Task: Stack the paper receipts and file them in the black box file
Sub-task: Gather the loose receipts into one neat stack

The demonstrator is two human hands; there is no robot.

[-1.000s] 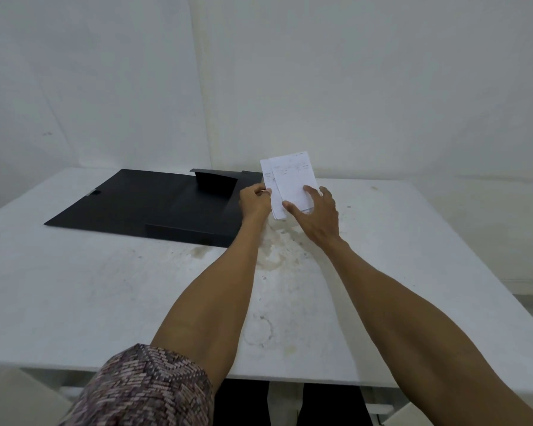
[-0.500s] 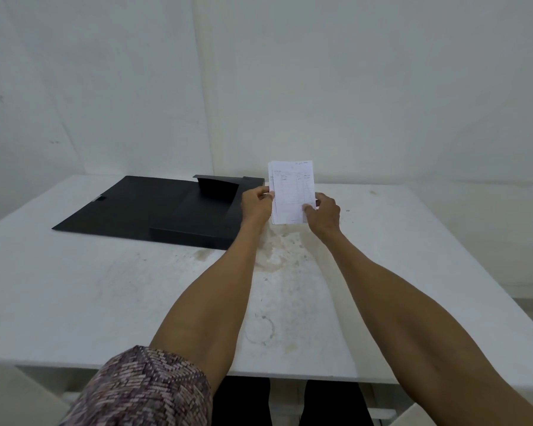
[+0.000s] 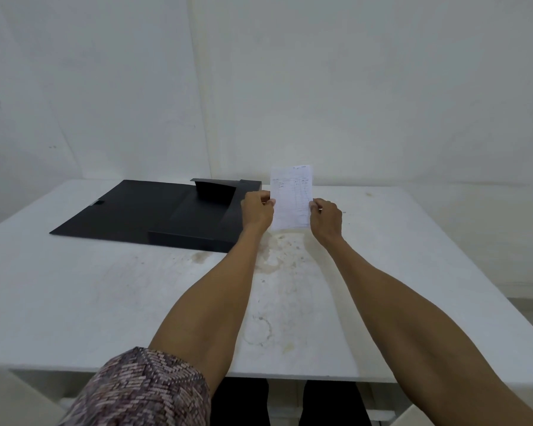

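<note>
A stack of white paper receipts (image 3: 292, 198) stands upright on its lower edge on the table, edges lined up. My left hand (image 3: 257, 211) pinches its left edge and my right hand (image 3: 326, 216) pinches its right edge. The black box file (image 3: 154, 210) lies open on the table just left of my left hand, its lid flat to the left and a small flap standing up at the back of the tray.
The white table (image 3: 105, 290) is stained in the middle below the receipts. A white wall runs close behind its far edge. The table's right edge drops off toward the floor at the right.
The receipts were fanned and tilted; now both hands have squared them into one upright stack, with my right hand shifted from the front of the papers to their right edge.
</note>
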